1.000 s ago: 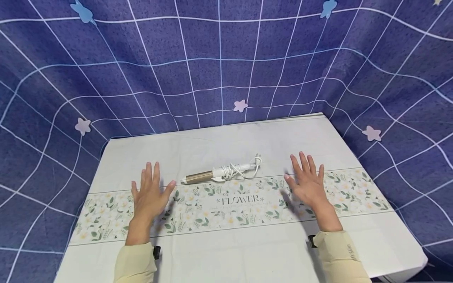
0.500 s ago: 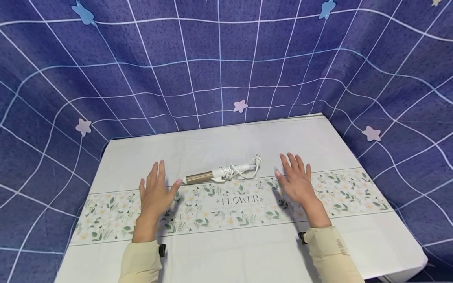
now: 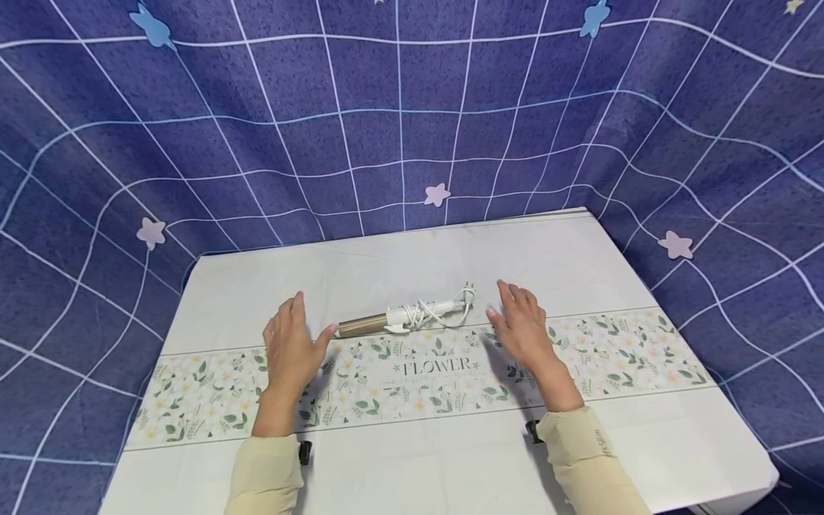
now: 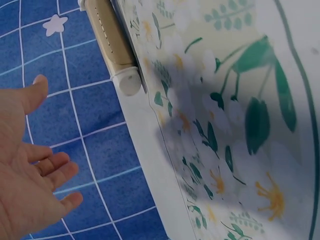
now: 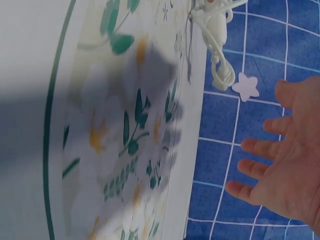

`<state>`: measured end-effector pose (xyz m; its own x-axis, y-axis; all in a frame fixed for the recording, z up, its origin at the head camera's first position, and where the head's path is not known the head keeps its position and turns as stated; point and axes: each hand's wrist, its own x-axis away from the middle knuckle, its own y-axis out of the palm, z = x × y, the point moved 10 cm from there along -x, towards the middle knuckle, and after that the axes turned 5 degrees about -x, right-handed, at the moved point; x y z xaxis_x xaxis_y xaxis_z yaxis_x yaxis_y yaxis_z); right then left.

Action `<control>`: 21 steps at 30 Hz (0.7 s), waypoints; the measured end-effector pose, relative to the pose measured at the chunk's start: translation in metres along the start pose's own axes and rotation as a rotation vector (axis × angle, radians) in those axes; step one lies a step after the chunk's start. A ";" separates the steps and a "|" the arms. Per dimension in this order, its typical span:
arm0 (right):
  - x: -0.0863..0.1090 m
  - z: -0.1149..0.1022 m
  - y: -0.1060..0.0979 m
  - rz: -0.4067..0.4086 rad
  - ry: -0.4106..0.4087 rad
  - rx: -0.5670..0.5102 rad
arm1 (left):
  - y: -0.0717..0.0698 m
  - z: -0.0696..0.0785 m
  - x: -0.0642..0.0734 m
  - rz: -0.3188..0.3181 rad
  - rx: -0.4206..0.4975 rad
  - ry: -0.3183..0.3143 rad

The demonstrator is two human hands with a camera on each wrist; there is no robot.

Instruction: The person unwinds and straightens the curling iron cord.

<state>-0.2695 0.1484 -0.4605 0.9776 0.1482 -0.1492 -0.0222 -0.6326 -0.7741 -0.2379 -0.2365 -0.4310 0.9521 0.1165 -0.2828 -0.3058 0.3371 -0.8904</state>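
A curling iron (image 3: 363, 325) with a gold barrel and white handle lies across the middle of the table, its white cord (image 3: 425, 312) wound round the handle. My left hand (image 3: 291, 350) hovers just left of the barrel's tip, fingers loosely extended and thumb toward it. In the left wrist view the barrel's white tip (image 4: 128, 81) shows apart from that hand. On the other side, my right hand (image 3: 524, 332) is held over the cloth, a short way right of the plug end, relaxed and holding nothing. The looped cord (image 5: 220, 65) appears in the right wrist view.
A white tablecloth (image 3: 412, 472) with a floral band reading "FLOWER" covers the table. Behind and at both sides hangs a blue curtain (image 3: 360, 79) with a white grid and stars. The table's right front corner (image 3: 769, 468) is in sight.
Both hands have moved inward toward the curling iron, the left one rightward and the right one leftward. The curling iron has stayed where it lay.
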 end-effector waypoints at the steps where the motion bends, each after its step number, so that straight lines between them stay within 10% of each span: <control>1: -0.001 -0.001 0.001 0.001 0.004 -0.008 | -0.001 0.002 -0.001 0.008 0.002 0.006; 21: -0.011 -0.013 0.024 -0.016 0.062 -0.122 | 0.008 0.026 -0.006 0.041 0.014 0.106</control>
<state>-0.2784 0.1217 -0.4700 0.9888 0.1141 -0.0961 0.0153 -0.7186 -0.6953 -0.2465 -0.2104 -0.4267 0.9342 0.0314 -0.3554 -0.3437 0.3473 -0.8725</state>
